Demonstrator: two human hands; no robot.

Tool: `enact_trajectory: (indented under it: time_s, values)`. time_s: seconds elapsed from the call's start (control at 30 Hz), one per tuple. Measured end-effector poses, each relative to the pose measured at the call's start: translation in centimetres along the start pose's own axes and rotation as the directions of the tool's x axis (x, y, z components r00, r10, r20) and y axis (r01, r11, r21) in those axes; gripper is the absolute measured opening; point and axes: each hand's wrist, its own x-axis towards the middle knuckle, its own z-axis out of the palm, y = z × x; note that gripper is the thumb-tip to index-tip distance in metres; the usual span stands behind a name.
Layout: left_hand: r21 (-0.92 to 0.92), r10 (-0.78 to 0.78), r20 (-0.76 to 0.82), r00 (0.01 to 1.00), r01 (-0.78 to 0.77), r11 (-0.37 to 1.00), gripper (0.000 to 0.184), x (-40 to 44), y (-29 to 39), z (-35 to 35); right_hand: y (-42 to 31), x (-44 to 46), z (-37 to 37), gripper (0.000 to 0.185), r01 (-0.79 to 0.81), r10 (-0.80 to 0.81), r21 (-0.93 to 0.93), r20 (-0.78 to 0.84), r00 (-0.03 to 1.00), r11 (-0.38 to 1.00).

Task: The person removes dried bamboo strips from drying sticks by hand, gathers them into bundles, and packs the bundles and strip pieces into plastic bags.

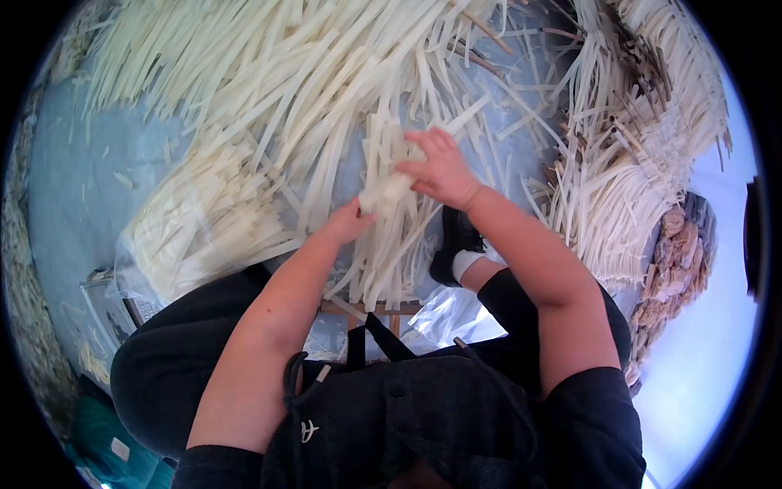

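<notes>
Between two dark-trousered knees [187, 350]: a person works bare-handed over a bundle of pale, flat strips [381, 261], which runs lengthwise toward the body.
Left hand: the left hand [349, 222] meets the near end of a whitish, blurred piece [391, 190] lying across the bundle — thumb and fingers closed on it.
Right hand: the right hand [442, 171], fingers spread apart, is at the piece's other end; blur hides whether it touches.
Upper spread: loose strips [244, 65] fan thickly over a grey-blue surface [77, 187], some reaching down to the bundle.
Plastic bag: left of the hands, a clear bag [167, 236] lies around another heap of strips [216, 208], near the knee.
Right-hand pile: more strips [627, 216] hang in a dense row, thin brown sticks [652, 77] poking out among them — well apart from the hands.
Ragged stack: brown, flaky layers [672, 261] stand beyond that pile.
Foot: a black shoe [448, 253] and white sock [466, 262] show just right of the bundle.
Below: crumpled clear plastic [456, 319] catches the light beside the bundle's near end.
</notes>
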Motion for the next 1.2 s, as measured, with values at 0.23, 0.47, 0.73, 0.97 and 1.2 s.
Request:
enact_trajectory:
  time_s: [0.23, 0.47, 0.73, 0.97, 1.2]
  values:
    - [0.000, -0.195, 0.023, 0.981, 0.195, 0.981, 0.058, 0.3, 0.8, -0.2, 0.6, 3.7, -8.8, 0.029, -0.271, 0.582, 0.793, -0.125, 0.804, 0.546]
    - [-0.004, -0.242, -0.084, 0.967, 0.242, 0.970, 0.067, -0.2, 3.3, -0.6, 2.3, -1.3, -0.5, 0.040, -0.606, 0.776, 0.794, 0.407, 0.482, -0.040]
    - [0.130, -0.375, -0.056, 0.925, 0.379, 0.916, 0.099, -1.9, 9.4, -1.8, -5.1, -6.5, 9.9, 0.049, -0.778, 0.672, 0.577, 0.475, 0.568, 0.250]
    - [0.268, -0.421, -0.094, 0.902, 0.430, 0.862, 0.102, 0.2, 6.9, -0.4, 9.4, -2.3, 8.9, 0.037, -0.936, 0.879, 0.167, 0.323, 0.350, 0.311]
    - [0.261, -0.409, -0.062, 0.910, 0.411, 0.874, 0.097, -0.1, 6.6, -0.6, 10.2, 1.7, 9.9, 0.030, -0.469, 0.998, 0.881, 0.070, 0.003, -0.061]
